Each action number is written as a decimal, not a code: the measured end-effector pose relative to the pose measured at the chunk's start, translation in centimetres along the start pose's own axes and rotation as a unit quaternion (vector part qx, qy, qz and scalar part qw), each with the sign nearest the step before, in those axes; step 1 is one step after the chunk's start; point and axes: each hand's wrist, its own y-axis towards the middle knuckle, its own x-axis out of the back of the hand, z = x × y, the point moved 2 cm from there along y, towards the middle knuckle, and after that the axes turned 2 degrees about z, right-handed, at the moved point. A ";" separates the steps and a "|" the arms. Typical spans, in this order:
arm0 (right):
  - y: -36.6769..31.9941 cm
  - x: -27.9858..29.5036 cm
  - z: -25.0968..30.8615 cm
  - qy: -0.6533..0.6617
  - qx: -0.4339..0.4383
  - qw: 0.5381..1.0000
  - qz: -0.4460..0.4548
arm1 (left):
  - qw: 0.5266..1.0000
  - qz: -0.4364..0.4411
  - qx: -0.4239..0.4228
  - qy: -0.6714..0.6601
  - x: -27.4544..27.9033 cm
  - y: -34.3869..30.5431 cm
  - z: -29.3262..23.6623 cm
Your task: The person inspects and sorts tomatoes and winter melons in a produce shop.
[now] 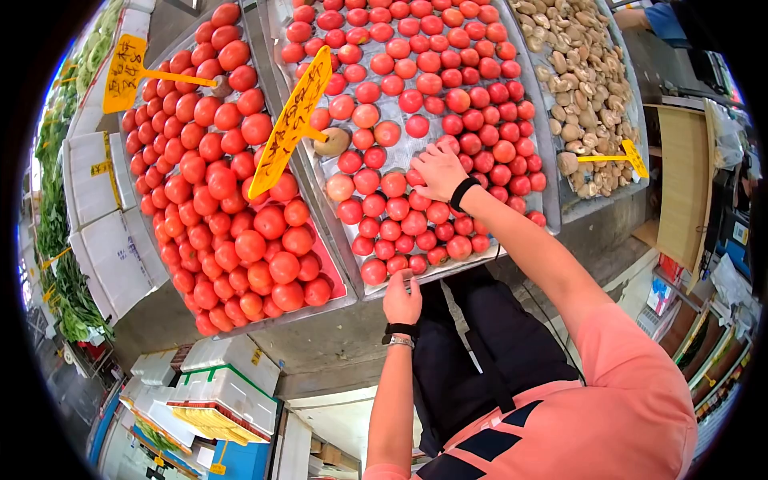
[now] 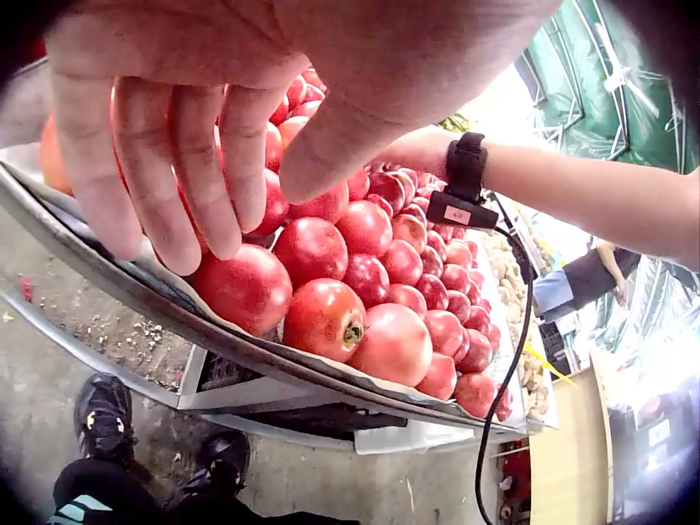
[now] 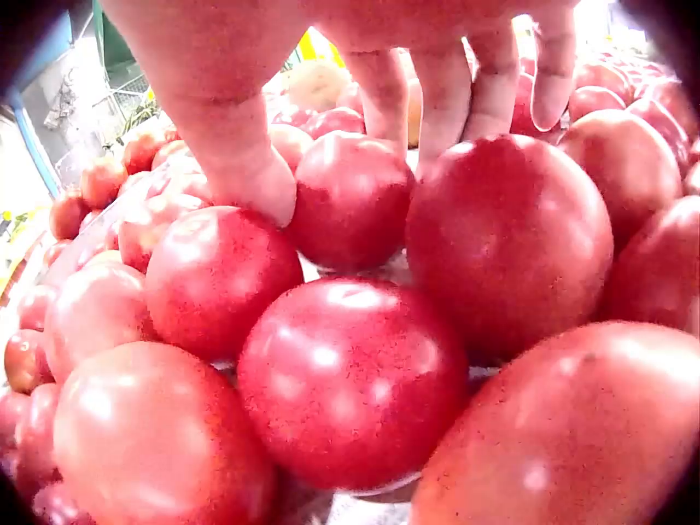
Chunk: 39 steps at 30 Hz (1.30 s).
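Note:
Red tomatoes [image 1: 392, 208] cover the middle tray [image 1: 552, 192], which is lined with pale paper. My right hand [image 1: 442, 173] reaches over the middle of this tray, palm down. In the right wrist view, its thumb and fingers [image 3: 252, 164] come down on either side of a round tomato [image 3: 350, 202], with more tomatoes packed close around. My left hand [image 1: 402, 298] is at the tray's front edge. The left wrist view shows its loosely bent fingers [image 2: 202, 164] hanging over the front tomatoes [image 2: 243, 290], nothing gripped in them.
A left tray holds piled tomatoes [image 1: 220, 180]; a right tray holds mushrooms [image 1: 588, 88]. Yellow price signs [image 1: 292, 124] stand among the goods. White foam boxes [image 1: 112, 224] and leafy greens [image 1: 56, 264] are at far left. A black cable [image 2: 514, 361] hangs from the right wrist.

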 end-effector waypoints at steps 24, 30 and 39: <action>1.8 0.5 -1.0 -0.035 -0.111 0.992 -0.058 | 1.000 0.023 0.008 -0.019 -0.4 -0.5 1.3; 1.6 1.9 0.1 -0.040 -0.101 0.990 -0.090 | 1.000 0.018 0.002 -0.025 -0.3 -0.6 1.2; 1.0 1.2 6.0 -0.013 -0.035 0.999 -0.036 | 1.000 0.002 0.000 -0.024 -0.1 -0.9 0.9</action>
